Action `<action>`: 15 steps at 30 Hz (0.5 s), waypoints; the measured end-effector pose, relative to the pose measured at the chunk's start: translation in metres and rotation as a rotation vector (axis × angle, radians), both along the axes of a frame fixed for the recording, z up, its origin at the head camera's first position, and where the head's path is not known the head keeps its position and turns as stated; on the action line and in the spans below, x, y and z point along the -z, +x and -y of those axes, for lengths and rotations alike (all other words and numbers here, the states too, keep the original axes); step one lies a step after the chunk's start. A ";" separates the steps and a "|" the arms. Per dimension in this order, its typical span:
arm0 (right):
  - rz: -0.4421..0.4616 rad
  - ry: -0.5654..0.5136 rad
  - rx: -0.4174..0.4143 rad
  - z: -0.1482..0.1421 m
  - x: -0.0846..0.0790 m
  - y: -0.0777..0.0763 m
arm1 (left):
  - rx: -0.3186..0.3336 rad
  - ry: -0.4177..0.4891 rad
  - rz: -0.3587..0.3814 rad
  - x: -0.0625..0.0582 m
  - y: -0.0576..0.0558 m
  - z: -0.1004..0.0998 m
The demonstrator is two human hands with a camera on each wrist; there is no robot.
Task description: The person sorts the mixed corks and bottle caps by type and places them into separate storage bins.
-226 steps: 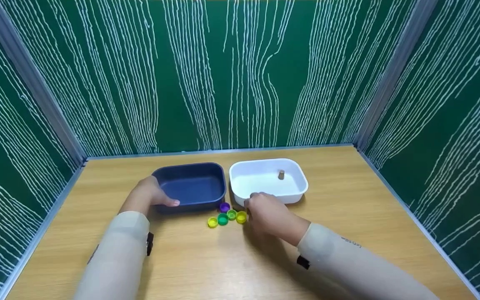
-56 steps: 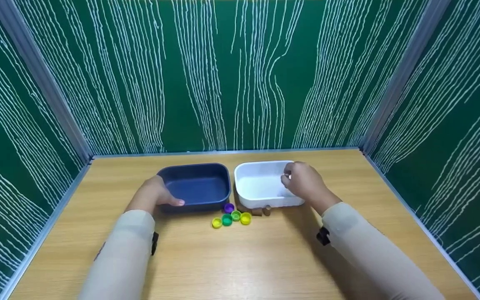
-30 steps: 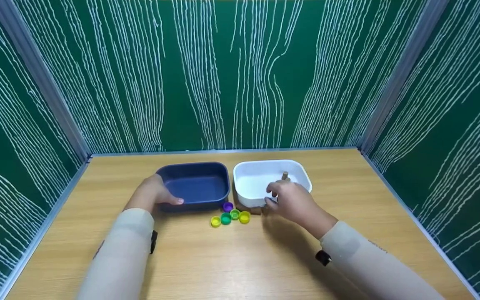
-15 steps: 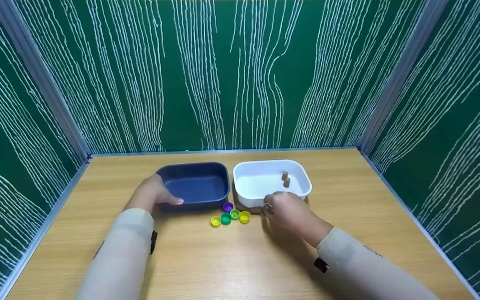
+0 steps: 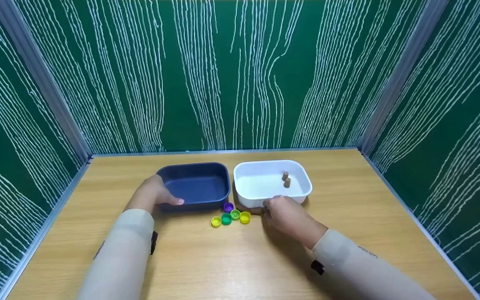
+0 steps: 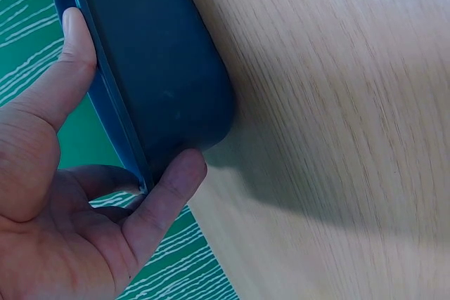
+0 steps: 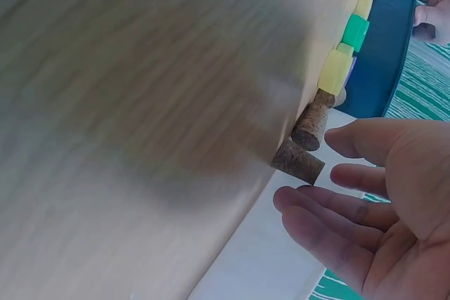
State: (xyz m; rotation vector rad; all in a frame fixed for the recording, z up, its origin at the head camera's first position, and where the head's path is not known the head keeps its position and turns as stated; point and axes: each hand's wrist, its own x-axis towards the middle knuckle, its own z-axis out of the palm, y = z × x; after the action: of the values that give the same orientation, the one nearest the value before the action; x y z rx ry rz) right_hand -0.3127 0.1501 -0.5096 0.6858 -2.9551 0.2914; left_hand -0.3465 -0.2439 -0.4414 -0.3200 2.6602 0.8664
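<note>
My left hand (image 5: pixel 153 193) grips the left end of a dark blue plastic container (image 5: pixel 194 187). In the left wrist view its thumb lies over the rim, with one finger against the outer wall. My right hand (image 5: pixel 286 214) is low at the front wall of a white container (image 5: pixel 256 183). In the right wrist view its loosely bent fingers spread around a standing cork (image 7: pixel 299 161), with a gap between thumb and cork. Another cork (image 7: pixel 313 126) lies beside it. Inside the white container, toward its right end, are two corks (image 5: pixel 287 183).
In front of the containers sit several plastic bottle caps: a purple cap (image 5: pixel 228 207), a green cap (image 5: pixel 226 218), a light green cap (image 5: pixel 235 214) and two yellow caps (image 5: pixel 245 217). Green walls with white streaks (image 5: pixel 181 75) border the wooden table (image 5: pixel 223 262).
The white container held one cork at first; it holds two now. My right hand has moved from over that container down to the corks before it. My left hand stays on the blue container.
</note>
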 end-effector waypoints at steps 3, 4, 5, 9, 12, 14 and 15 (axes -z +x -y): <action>-0.009 -0.005 -0.008 0.001 0.001 0.000 | 0.001 -0.002 0.005 0.000 0.001 -0.001; -0.012 -0.007 -0.012 0.001 0.001 0.000 | 0.002 -0.003 0.007 0.000 0.001 -0.001; -0.017 -0.010 -0.015 0.001 0.001 0.000 | 0.003 -0.003 0.008 -0.001 0.002 -0.001; -0.040 -0.040 -0.046 0.002 0.001 0.002 | 0.015 -0.015 0.002 -0.002 0.002 -0.002; -0.043 -0.058 -0.063 0.003 0.001 0.002 | 0.013 -0.022 0.005 -0.001 0.001 -0.002; -0.036 -0.056 -0.060 0.004 0.001 0.002 | 0.006 -0.024 0.010 0.000 0.000 -0.002; -0.030 -0.055 -0.056 0.004 0.001 0.001 | 0.007 -0.026 0.011 0.000 0.000 -0.002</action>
State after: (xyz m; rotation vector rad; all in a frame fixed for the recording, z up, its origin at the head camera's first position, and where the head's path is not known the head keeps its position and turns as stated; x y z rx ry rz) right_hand -0.3113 0.1461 -0.5104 0.7604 -2.8913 0.3624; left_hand -0.3469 -0.2421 -0.4409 -0.3210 2.6625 0.8257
